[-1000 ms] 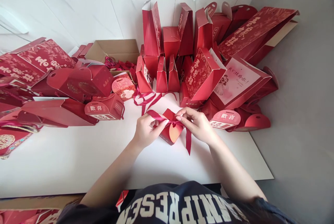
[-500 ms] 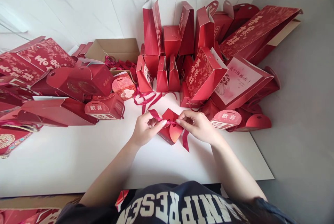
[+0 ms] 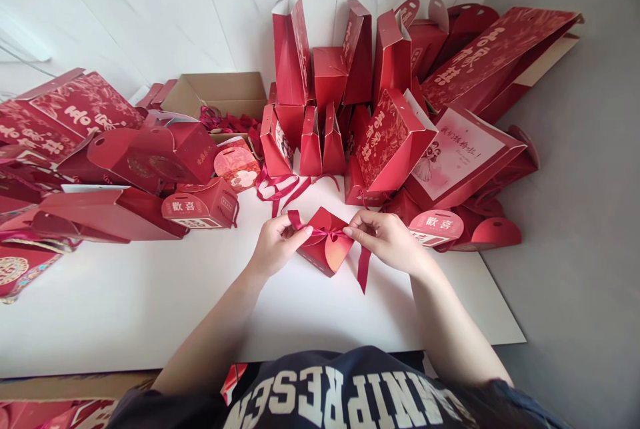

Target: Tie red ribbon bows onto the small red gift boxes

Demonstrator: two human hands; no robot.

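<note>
Pinched between thumb and fingertips, one side of a dark pink ribbon (image 3: 331, 234) is held in the left hand (image 3: 277, 242) and the other side in the right hand (image 3: 383, 237), both grips closed on it, with the knot between them. Beneath the knot, a small red box (image 3: 320, 257) sits at the centre of the frame on a white table (image 3: 125, 309), its rounded top flaps folded in; a ribbon tail hangs by its right side. Bare tabletop stretches toward the lower left and between the forearms, down to the front edge in the lower part of the frame. At right, the table's side edge slants down beside a grey wall (image 3: 575, 216). Room is tighter above: loose ribbon (image 3: 276, 189) lies just beyond the box, with upright red bags (image 3: 311, 142) behind it. A printed red box (image 3: 200, 208) stands left of the hands, and a pink-flapped box (image 3: 436, 226) is near the right hand. An open carton (image 3: 220, 92) holds more ribbon at upper centre-left. Compared with half a second ago, the hands are slightly farther apart, more of the knot shows, and the hanging tail has swung a little rightward.
</note>
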